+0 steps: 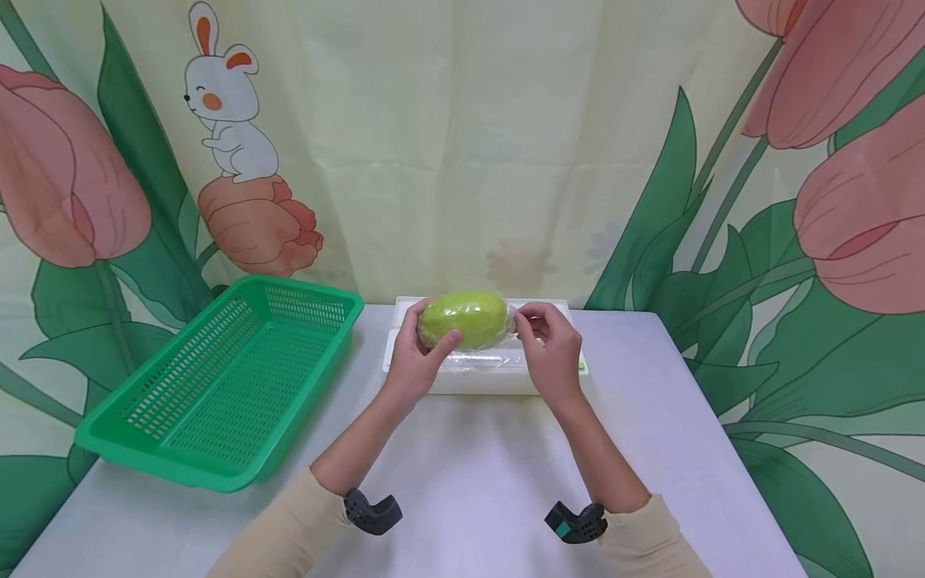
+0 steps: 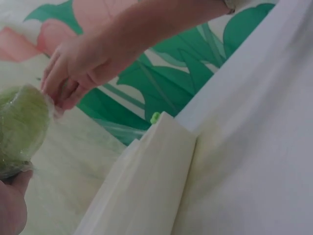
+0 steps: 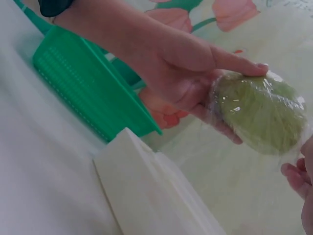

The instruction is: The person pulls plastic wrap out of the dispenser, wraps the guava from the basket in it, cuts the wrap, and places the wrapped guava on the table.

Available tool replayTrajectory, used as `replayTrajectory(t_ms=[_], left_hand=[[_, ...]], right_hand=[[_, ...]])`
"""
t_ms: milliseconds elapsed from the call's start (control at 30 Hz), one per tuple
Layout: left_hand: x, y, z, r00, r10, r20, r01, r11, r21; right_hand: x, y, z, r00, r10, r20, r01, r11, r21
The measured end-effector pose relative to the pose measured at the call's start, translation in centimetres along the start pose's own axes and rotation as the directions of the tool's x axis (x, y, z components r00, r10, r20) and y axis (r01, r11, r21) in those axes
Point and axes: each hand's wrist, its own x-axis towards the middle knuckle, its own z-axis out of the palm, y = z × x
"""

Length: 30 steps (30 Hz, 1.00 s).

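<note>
A green oblong fruit [image 1: 466, 319] in clear cling film [image 1: 511, 319] is held up above the white cling-film dispenser [image 1: 484, 384]. The left hand [image 1: 415, 357] grips its left end between thumb and fingers; the right hand [image 1: 556, 351] pinches film at the other end. A hard tug there could tear the thin wrap, and the slick surface could slip from the left hand's hold, dropping the fruit onto the dispenser. The green plastic basket [image 1: 307, 411] stands well apart on the left.

Curtained work nook: tulip-print drape [image 1: 535, 160] behind table [image 1: 477, 474].
</note>
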Motion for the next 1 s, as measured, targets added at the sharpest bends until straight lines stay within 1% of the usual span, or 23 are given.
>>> replayTrajectory(t_ms=[67, 133, 200, 300, 433, 533, 600, 667, 800, 833, 900, 1000], left_hand=[[0.0, 0.0, 0.1, 1.000, -0.001, 0.000, 0.001, 1.000, -0.010], [0.0, 0.0, 0.1, 1.000, -0.012, 0.000, 0.012, 1.000, -0.010], [-0.1, 0.0, 0.1, 1.000, -0.017, 0.007, 0.017, 1.000, -0.007], [-0.1, 0.0, 0.1, 0.999, -0.022, 0.024, 0.021, 1.000, 0.016], [0.0, 0.0, 0.1, 0.998, -0.022, 0.059, 0.019, 0.999, 0.048], [0.0, 0.1, 0.1, 0.995, -0.027, 0.096, 0.020, 0.997, 0.071], [0.0, 0.2, 0.2, 0.992, -0.036, 0.120, 0.026, 0.996, 0.087], [0.0, 0.3, 0.2, 0.989, -0.042, 0.143, 0.027, 0.994, 0.102], [0.1, 0.5, 0.0, 0.986, -0.041, 0.160, 0.022, 0.992, 0.122], [0.1, 0.5, -0.1, 0.987, -0.031, 0.157, 0.011, 0.992, 0.128], [0.0, 0.7, -0.2, 0.991, 0.001, 0.132, -0.021, 0.989, 0.146], [-0.1, 0.9, -0.3, 0.994, 0.090, 0.063, -0.098, 0.986, 0.138]], right_hand=[[-0.3, -0.2, 0.1, 0.997, 0.052, 0.054, -0.053, 0.998, 0.025], [-0.5, -0.5, 0.0, 0.987, 0.116, 0.112, -0.121, 0.992, 0.033], [-0.7, -0.8, 0.0, 0.968, 0.180, 0.174, -0.188, 0.982, 0.034], [-0.8, -1.3, -0.1, 0.932, 0.251, 0.263, -0.270, 0.962, 0.039], [-0.8, -1.5, -0.1, 0.889, 0.286, 0.358, -0.314, 0.949, 0.021], [-0.8, -1.5, 0.0, 0.869, 0.291, 0.401, -0.309, 0.951, -0.020], [-0.8, -1.4, 0.1, 0.866, 0.285, 0.410, -0.295, 0.955, -0.041], [-0.8, -1.4, 0.1, 0.873, 0.263, 0.411, -0.270, 0.962, -0.042], [-0.7, -1.3, 0.0, 0.888, 0.238, 0.394, -0.255, 0.967, -0.009], [-0.7, -1.3, 0.0, 0.890, 0.239, 0.388, -0.258, 0.966, -0.004], [-0.5, -1.3, -0.1, 0.891, 0.253, 0.376, -0.274, 0.962, 0.003], [-0.4, -1.2, -0.2, 0.886, 0.279, 0.371, -0.301, 0.954, 0.000]])
